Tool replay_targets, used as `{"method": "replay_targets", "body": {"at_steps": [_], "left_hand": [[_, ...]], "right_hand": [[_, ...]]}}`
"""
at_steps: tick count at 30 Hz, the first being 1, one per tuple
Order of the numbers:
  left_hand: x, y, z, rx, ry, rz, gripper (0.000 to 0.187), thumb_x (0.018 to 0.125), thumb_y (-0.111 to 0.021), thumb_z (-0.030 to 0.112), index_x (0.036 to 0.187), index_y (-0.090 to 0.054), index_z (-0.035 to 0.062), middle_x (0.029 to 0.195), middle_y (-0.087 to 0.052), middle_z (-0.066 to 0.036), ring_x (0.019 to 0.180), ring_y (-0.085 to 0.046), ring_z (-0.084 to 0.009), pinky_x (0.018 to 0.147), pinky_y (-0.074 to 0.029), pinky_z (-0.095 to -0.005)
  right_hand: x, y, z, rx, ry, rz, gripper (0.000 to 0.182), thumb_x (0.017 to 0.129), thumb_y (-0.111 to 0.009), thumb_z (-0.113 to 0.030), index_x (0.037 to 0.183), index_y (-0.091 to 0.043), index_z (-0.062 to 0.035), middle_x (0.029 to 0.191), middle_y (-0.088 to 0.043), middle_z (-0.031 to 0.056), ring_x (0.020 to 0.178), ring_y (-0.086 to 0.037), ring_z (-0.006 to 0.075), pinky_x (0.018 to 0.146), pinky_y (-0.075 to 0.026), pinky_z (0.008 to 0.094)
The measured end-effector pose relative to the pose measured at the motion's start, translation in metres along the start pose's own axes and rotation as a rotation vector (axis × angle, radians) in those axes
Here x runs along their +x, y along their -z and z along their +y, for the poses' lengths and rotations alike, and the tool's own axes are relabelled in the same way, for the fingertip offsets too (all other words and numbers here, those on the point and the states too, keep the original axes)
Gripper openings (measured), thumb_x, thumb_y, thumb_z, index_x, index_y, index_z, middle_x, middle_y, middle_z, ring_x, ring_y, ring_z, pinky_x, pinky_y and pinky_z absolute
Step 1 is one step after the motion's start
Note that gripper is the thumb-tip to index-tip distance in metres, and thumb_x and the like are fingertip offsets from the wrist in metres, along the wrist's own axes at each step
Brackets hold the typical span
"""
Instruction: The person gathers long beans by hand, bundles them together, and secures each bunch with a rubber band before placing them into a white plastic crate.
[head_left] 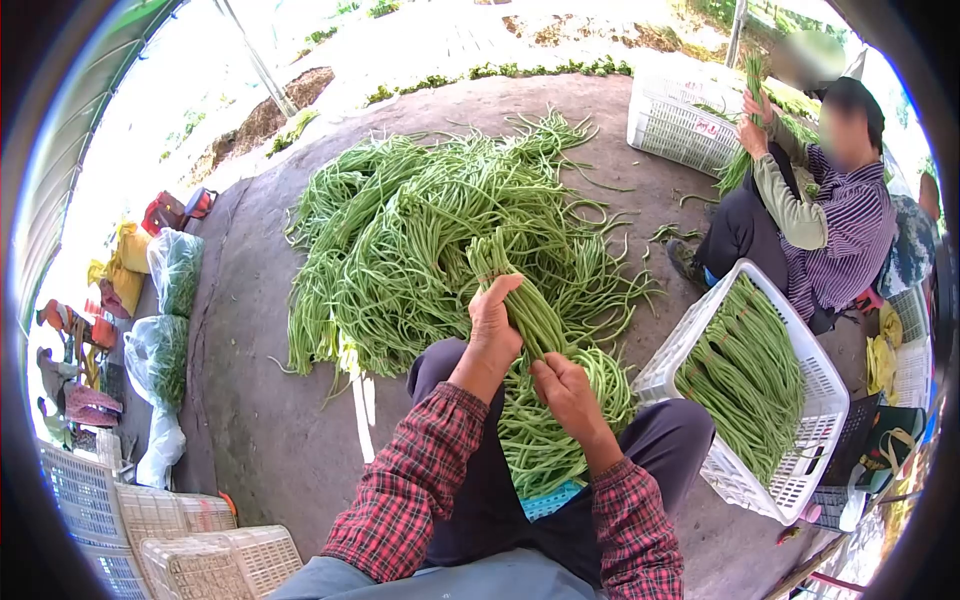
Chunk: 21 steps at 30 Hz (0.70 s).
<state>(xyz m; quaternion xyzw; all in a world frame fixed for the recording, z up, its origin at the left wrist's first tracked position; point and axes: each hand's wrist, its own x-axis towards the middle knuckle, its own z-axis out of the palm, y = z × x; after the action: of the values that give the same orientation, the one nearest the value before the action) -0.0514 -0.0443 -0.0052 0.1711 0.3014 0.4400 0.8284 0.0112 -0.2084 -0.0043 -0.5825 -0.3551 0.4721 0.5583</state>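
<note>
My left hand [497, 318] is wrapped round the upper part of a bundle of green long beans [537, 318], whose ends stick up above my fist. Lower down, my right hand [570, 398] is closed at the bundle's lower part; its fingertips are partly hidden. More loose long beans [540, 440] lie between my knees, on something blue [550, 501] that is mostly covered. Beyond my hands spreads a large tangled heap of long beans [420, 230] on the ground.
To my right stands a white crate [822, 425] of bundled beans. A co-worker [840, 215] sits behind it, holding beans beside another white crate [665, 140]. On the left are plastic bags of greens [160, 360] and stacked crates [210, 560]. Grey floor [250, 400] surrounds the heap.
</note>
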Motion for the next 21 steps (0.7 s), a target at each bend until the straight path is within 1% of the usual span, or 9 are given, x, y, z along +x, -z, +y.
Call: {"method": "replay_targets", "body": {"at_steps": [4,6,7,9,12,16,18,20,21], "left_hand": [[0.013,0.003,0.008,0.003,0.032,0.081,0.012,0.082,-0.071,0.006,0.091,-0.064,0.0061,0.081,-0.065,-0.007,0.07,-0.064,-0.0231,0.063,-0.055,-0.0403],[0.02,0.003,0.022,-0.076,-0.015,0.12,0.012,0.082,-0.071,0.009,0.092,-0.064,0.0061,0.082,-0.065,-0.008,0.07,-0.064,-0.0248,0.064,-0.056,-0.0433],[0.023,0.003,0.028,-0.063,-0.042,0.121,0.013,0.083,-0.071,0.012,0.093,-0.064,0.0064,0.084,-0.065,-0.008,0.073,-0.065,-0.0263,0.066,-0.056,-0.0461],[0.017,-0.002,0.043,-0.091,-0.078,0.126,0.014,0.083,-0.071,0.012,0.093,-0.064,0.0069,0.084,-0.065,-0.008,0.074,-0.065,-0.0266,0.068,-0.056,-0.0463],[0.018,0.007,0.056,-0.11,-0.116,0.104,0.015,0.082,-0.071,0.014,0.094,-0.063,0.0081,0.087,-0.065,-0.008,0.078,-0.066,-0.0274,0.073,-0.057,-0.0473],[0.011,0.006,0.059,-0.117,-0.125,0.058,0.015,0.083,-0.07,0.016,0.095,-0.063,0.0084,0.088,-0.066,-0.009,0.079,-0.066,-0.0277,0.075,-0.058,-0.048],[0.01,0.007,0.058,-0.075,-0.073,-0.015,0.015,0.084,-0.07,0.016,0.094,-0.063,0.0081,0.088,-0.067,-0.009,0.08,-0.067,-0.0277,0.075,-0.058,-0.0484],[0.007,0.007,0.054,-0.061,-0.037,-0.055,0.016,0.084,-0.068,0.015,0.097,-0.063,0.0068,0.089,-0.067,-0.01,0.081,-0.068,-0.0273,0.075,-0.059,-0.0483],[0.003,0.005,0.051,-0.02,0.011,-0.125,0.024,0.083,-0.068,0.016,0.103,-0.063,0.0036,0.09,-0.068,-0.012,0.082,-0.068,-0.0286,0.077,-0.058,-0.0482]], "right_hand": [[-0.025,0.009,0.017,-0.127,-0.035,-0.017,0.03,0.103,-0.056,-0.02,0.08,-0.05,-0.0009,0.065,-0.045,-0.0018,0.06,-0.042,0.0075,0.053,-0.038,0.0309],[-0.043,0.02,0.026,-0.273,-0.04,-0.062,0.03,0.101,-0.057,-0.021,0.081,-0.052,0.0008,0.065,-0.052,0.0058,0.057,-0.05,0.0181,0.057,-0.042,0.0374],[-0.05,0.028,0.035,-0.277,-0.041,-0.063,0.03,0.101,-0.057,-0.021,0.081,-0.052,0.0008,0.065,-0.052,0.0058,0.057,-0.05,0.0181,0.057,-0.042,0.0374],[-0.059,0.044,0.059,-0.55,-0.038,-0.179,0.028,0.098,-0.059,-0.022,0.083,-0.056,0.0012,0.07,-0.059,0.0169,0.065,-0.06,0.0348,0.064,-0.047,0.0455],[-0.068,0.045,0.073,-0.825,-0.08,-0.171,0.027,0.095,-0.061,-0.024,0.084,-0.06,0.0009,0.075,-0.059,0.0234,0.078,-0.063,0.0432,0.071,-0.049,0.0504],[-0.055,0.036,0.108,-0.81,-0.036,-0.238,0.023,0.091,-0.067,-0.024,0.094,-0.063,-0.0009,0.087,-0.069,0.0175,0.084,-0.067,0.041,0.071,-0.05,0.0487],[-0.047,0.026,0.072,-1.045,0.157,-0.112,0.03,0.087,-0.073,-0.025,0.107,-0.065,-0.0043,0.105,-0.068,0.0168,0.099,-0.065,0.0396,0.084,-0.051,0.0499],[-0.031,0.027,0.064,-0.965,0.161,-0.002,0.037,0.081,-0.078,-0.026,0.107,-0.063,-0.004,0.114,-0.066,0.0165,0.104,-0.063,0.0413,0.085,-0.05,0.053],[-0.022,0.03,0.064,-0.887,0.271,0.163,0.047,0.082,-0.078,-0.027,0.117,-0.06,-0.001,0.122,-0.062,0.0206,0.112,-0.059,0.042,0.093,-0.048,0.0512]]}}
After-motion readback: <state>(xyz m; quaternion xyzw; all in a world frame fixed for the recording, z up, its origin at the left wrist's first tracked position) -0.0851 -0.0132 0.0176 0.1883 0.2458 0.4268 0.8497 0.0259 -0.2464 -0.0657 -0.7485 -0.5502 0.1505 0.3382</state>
